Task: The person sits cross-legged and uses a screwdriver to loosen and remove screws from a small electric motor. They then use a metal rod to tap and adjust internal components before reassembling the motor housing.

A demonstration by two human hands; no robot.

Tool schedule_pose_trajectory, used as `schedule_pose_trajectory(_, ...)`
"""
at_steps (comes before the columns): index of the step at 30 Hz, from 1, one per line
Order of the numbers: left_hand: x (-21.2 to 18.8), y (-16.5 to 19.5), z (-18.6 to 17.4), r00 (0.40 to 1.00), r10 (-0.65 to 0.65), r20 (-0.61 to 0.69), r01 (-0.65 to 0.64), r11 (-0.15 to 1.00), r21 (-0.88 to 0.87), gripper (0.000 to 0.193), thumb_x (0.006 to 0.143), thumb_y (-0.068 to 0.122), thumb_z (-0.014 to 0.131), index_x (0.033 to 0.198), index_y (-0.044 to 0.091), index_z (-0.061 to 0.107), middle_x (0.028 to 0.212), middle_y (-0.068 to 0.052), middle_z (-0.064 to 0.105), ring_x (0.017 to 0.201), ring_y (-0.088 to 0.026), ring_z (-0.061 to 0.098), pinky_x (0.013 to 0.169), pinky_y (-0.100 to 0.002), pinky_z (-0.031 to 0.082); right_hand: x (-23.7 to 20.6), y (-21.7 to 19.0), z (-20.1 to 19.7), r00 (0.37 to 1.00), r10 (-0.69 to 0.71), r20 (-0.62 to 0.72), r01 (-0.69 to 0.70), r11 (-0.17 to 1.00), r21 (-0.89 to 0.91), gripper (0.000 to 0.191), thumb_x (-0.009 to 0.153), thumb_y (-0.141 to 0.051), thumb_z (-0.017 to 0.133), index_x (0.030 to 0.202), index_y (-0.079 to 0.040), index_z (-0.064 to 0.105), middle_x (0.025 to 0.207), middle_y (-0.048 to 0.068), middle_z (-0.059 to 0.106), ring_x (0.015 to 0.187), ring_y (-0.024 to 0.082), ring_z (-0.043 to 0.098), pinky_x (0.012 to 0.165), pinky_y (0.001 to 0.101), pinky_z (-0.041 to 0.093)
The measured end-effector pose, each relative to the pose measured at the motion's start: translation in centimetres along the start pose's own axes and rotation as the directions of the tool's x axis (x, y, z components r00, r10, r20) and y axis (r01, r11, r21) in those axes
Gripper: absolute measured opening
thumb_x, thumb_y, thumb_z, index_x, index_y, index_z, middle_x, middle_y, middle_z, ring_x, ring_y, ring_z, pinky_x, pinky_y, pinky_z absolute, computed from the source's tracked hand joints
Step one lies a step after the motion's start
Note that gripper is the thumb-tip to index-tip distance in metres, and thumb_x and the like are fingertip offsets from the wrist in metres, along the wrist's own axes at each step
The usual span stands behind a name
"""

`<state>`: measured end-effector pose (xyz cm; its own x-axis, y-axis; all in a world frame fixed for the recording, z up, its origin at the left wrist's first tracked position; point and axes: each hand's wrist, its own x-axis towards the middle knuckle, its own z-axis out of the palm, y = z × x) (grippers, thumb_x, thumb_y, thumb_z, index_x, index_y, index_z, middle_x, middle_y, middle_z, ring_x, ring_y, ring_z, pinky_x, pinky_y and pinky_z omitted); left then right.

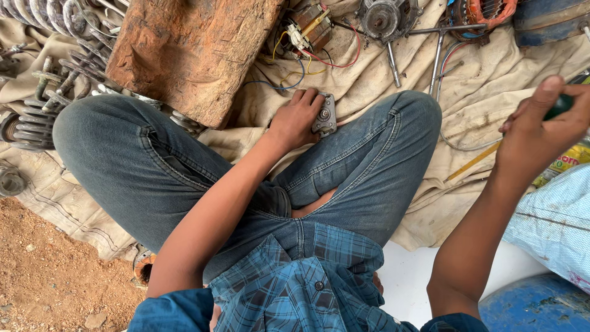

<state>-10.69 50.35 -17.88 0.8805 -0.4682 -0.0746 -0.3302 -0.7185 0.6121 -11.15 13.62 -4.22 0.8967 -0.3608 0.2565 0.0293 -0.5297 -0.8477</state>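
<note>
I sit cross-legged in blue jeans on a dirty beige cloth (491, 98). My left hand (297, 117) rests over a small grey metal motor part (324, 115) on the cloth between my knees, gripping it. My right hand (541, 126) is raised at the right edge, closed around the dark green handle of a tool (560, 106); a thin yellow rod (473, 162) runs down to the left below that hand, and whether it belongs to the tool is unclear.
A big reddish-brown wooden block (190, 49) lies ahead. Wired motor pieces (307, 31), a round metal housing (381, 18) and metal rods (436, 61) lie beyond. Metal fan guards (55, 80) pile at left. A blue drum (541, 304) and woven sack (553, 221) sit right.
</note>
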Motion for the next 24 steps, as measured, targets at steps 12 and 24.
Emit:
schedule_pose_trajectory(12,0.0,1.0,-1.8,1.000,0.015,0.016,-0.015,1.000,0.013,0.091,0.055,0.029,0.093,0.131,0.006,0.049,0.131,-0.011,0.050,0.127,-0.035,0.050,0.086,-0.047,0.058,4.6,2.5,12.5,0.934,0.164,0.317,-0.077,0.959,-0.271,0.030,0.102,-0.017,0.071,0.123,0.001,0.059,0.093,0.013,0.068,0.074,0.024,0.069,0.064,0.0363,0.055)
schedule_pose_trajectory(24,0.2,0.9,-2.1,1.000,0.029,0.004,-0.029,0.999,-0.029,0.091,0.054,0.027,0.093,0.131,0.007,0.049,0.131,-0.013,0.051,0.126,-0.037,0.051,0.086,-0.048,0.057,3.7,5.4,12.6,0.891,0.222,0.396,-0.122,0.957,-0.262,0.021,0.100,-0.010,0.078,0.104,-0.001,0.060,0.082,0.006,0.069,0.069,0.010,0.066,0.060,0.0251,0.054)
